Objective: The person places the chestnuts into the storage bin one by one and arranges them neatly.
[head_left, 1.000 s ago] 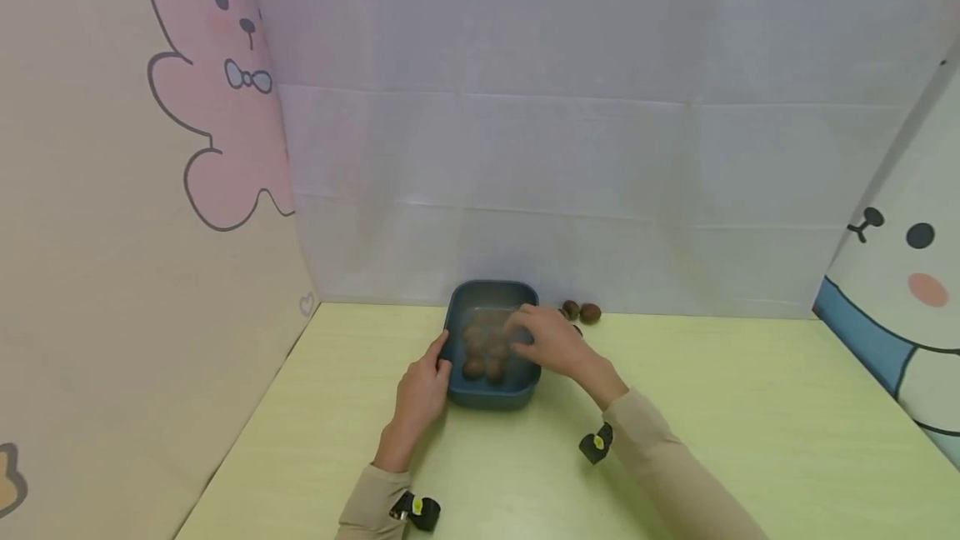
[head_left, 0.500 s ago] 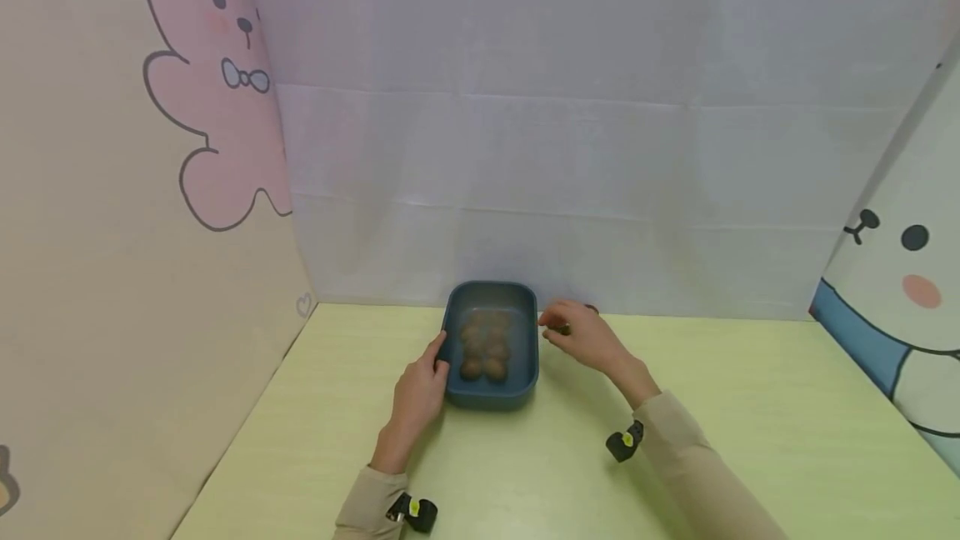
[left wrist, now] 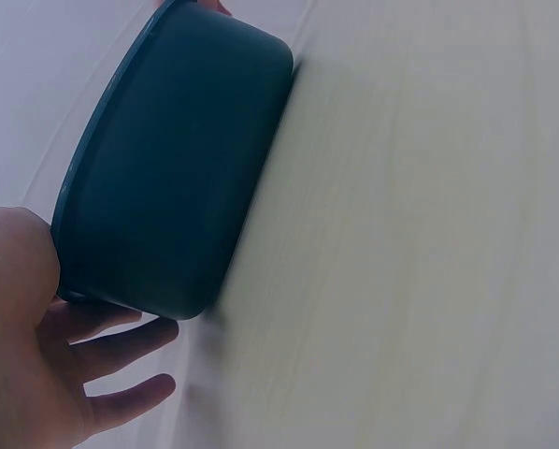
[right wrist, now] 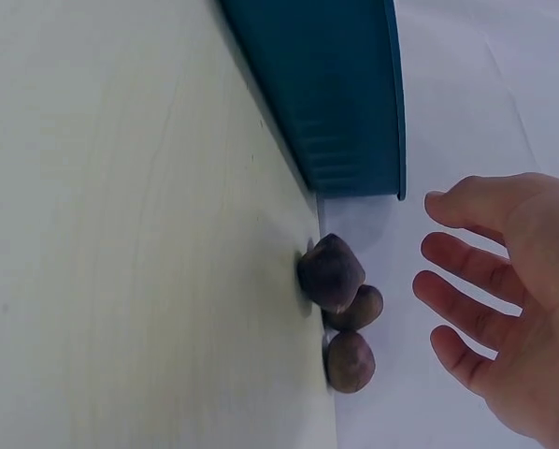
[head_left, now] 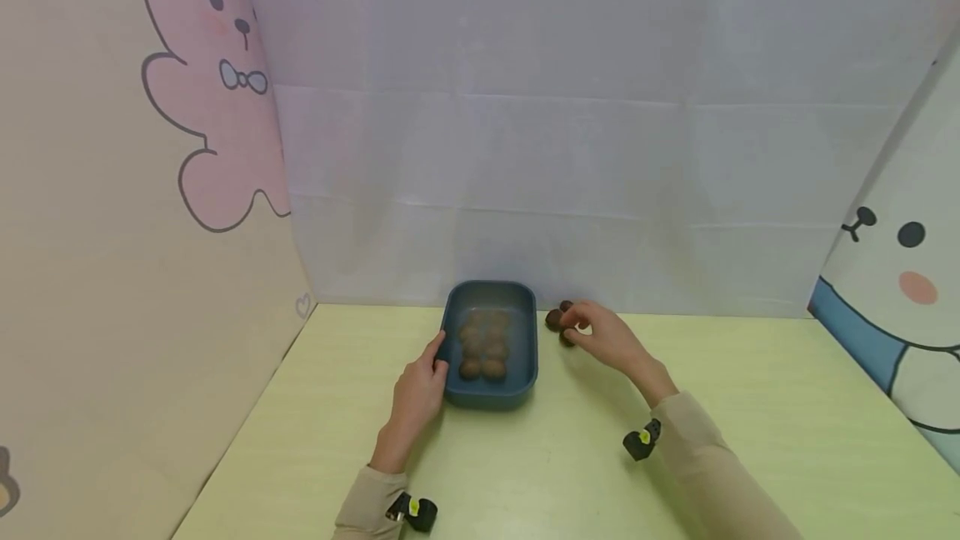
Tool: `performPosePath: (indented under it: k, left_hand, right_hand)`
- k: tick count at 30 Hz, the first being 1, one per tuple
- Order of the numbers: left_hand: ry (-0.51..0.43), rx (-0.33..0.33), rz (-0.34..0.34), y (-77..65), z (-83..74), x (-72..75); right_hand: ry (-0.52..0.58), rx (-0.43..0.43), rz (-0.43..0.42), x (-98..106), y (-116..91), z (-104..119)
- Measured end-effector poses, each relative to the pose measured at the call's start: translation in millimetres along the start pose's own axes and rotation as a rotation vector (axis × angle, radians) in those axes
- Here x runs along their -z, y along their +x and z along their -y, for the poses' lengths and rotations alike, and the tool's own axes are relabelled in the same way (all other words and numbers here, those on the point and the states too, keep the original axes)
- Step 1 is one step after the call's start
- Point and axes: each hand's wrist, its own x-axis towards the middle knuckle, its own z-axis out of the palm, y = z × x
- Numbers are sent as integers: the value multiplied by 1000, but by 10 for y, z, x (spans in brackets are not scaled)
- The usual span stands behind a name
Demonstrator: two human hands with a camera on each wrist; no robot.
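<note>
A deep blue rectangular container [head_left: 491, 397] stands on the table near the back wall. Inside it, several brown round nuts [head_left: 493, 369] lie in two hazy rows. My left hand [head_left: 420, 394] grips the container's left edge; in the left wrist view the fingers [left wrist: 130, 352] extend beside its outer wall. To the right of the container, a few dark brown chestnuts [right wrist: 332, 273] sit close together. My right hand [head_left: 609, 342] hovers over them, fingers loosely curved. In the right wrist view this hand [right wrist: 546, 323] is apart from the chestnuts and holds nothing.
A pale yellow-green table [head_left: 510, 482] runs up to a whitish cloth wall [head_left: 480, 148]. On the left, a side panel carries a pink cartoon bear [head_left: 232, 123]. The right panel shows a white cartoon figure [head_left: 907, 290]. A small black wrist camera [head_left: 640, 440] hangs below the right cuff.
My right hand has moved from over the container's inside to the right, over the chestnuts beside it. The left hand keeps its place on the container.
</note>
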Motion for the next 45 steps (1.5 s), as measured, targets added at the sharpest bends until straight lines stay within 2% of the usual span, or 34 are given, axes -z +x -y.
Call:
performPosePath:
  k: [11,15,19,25,34,45]
  left_hand:
    - [-18,-2,2,-5,21,-10]
    - [-19,-7,4,4,14,-23]
    - [-14,-10,-4,10,-5,-27]
    - [-18,-19,-5,13,-22,-22]
    - [-20,-23,-1,2,-42,-17]
    - [-6,-7,0,1,7,-5]
  right_hand:
    - [22,-1,24,-62,-12,-207]
    - [16,-34,33,-86,-11,-243]
    - [-15,-80,49,-126,22,-280]
    - [-89,-86,59,-197,69,-339]
    - [-104,-110,47,-188,60,-312]
    - [-228,-57,89,-194,37,-321]
